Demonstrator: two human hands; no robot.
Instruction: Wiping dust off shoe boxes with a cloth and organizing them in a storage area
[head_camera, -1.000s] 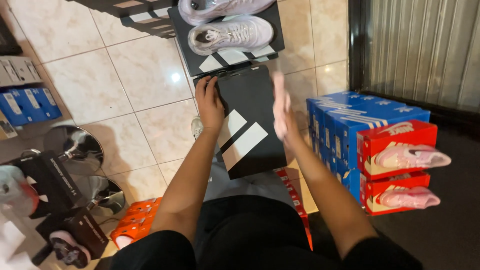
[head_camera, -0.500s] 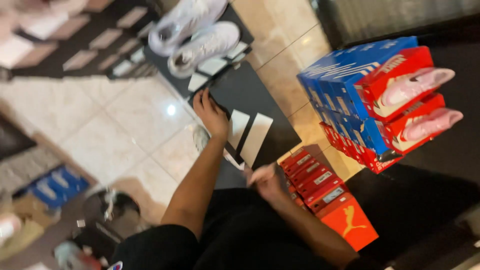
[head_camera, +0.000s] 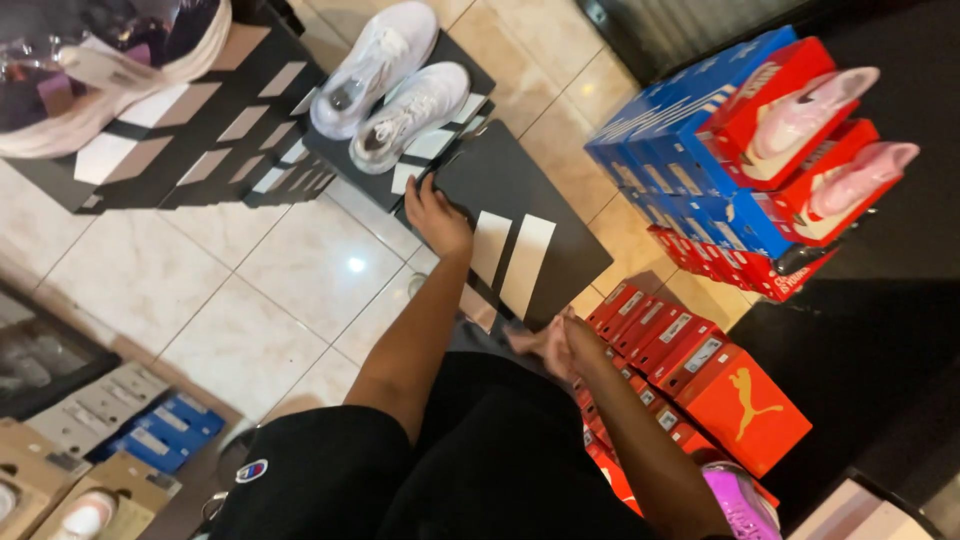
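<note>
Here your left hand (head_camera: 437, 215) clasps the black shoebox (head_camera: 510, 235) at its far edge; your right hand (head_camera: 555, 340) grips its near corner

White sneakers (head_camera: 390, 85) on black boxes at upper centre, blue boxes (head_camera: 680, 150) with pink shoes (head_camera: 810, 110) upper right, orange boxes (head_camera: 740, 400) lower right, tiled floor (head_camera: 200, 290) at left
</note>
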